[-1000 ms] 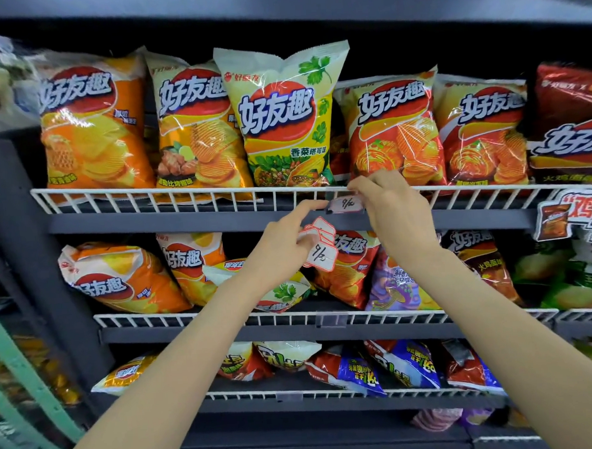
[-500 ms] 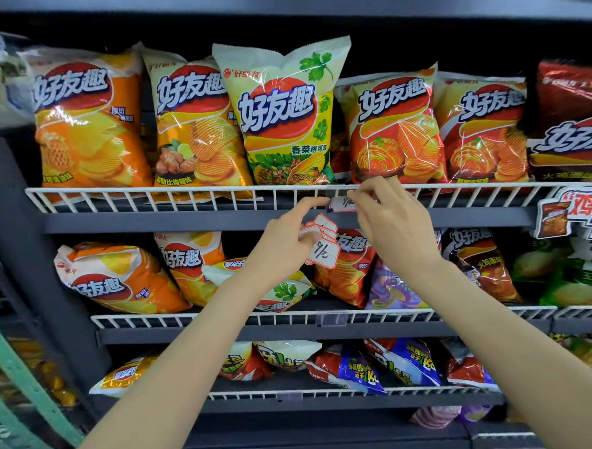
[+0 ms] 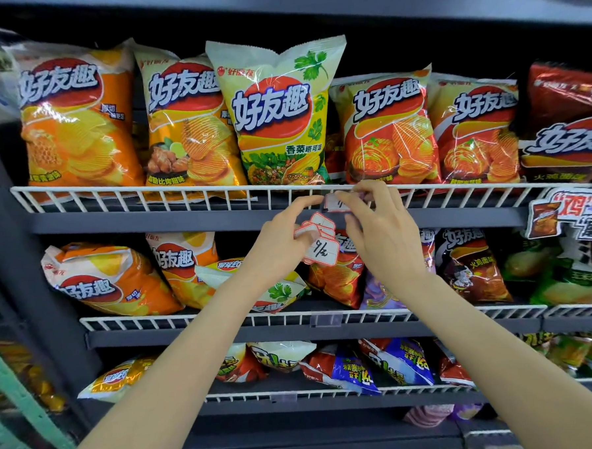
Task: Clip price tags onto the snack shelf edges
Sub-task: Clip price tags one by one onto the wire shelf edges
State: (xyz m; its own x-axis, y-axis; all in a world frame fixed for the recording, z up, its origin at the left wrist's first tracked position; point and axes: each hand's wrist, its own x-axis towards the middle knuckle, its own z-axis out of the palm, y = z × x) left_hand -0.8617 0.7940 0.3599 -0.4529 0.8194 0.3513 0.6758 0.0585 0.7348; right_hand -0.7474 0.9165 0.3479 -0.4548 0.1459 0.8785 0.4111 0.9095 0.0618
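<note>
A white wire rail (image 3: 149,194) runs along the front edge of the chip shelf. My left hand (image 3: 281,238) holds a small stack of white price tags with red borders (image 3: 319,243), the front one marked 9/2, just below the rail. Its forefinger reaches up towards a single price tag (image 3: 334,203) sitting at the rail. My right hand (image 3: 380,230) pinches that tag against the rail with thumb and fingertips, partly hiding it.
Chip bags (image 3: 275,115) fill the shelf behind the rail, and more bags lie on the two shelves below. A clear tag holder (image 3: 325,320) sits on the lower rail. A promo sign (image 3: 571,210) hangs at the right.
Both hands have stayed at the same spot on the rail. The right fingers have closed further over the single tag, and the left forefinger has stretched closer to it.
</note>
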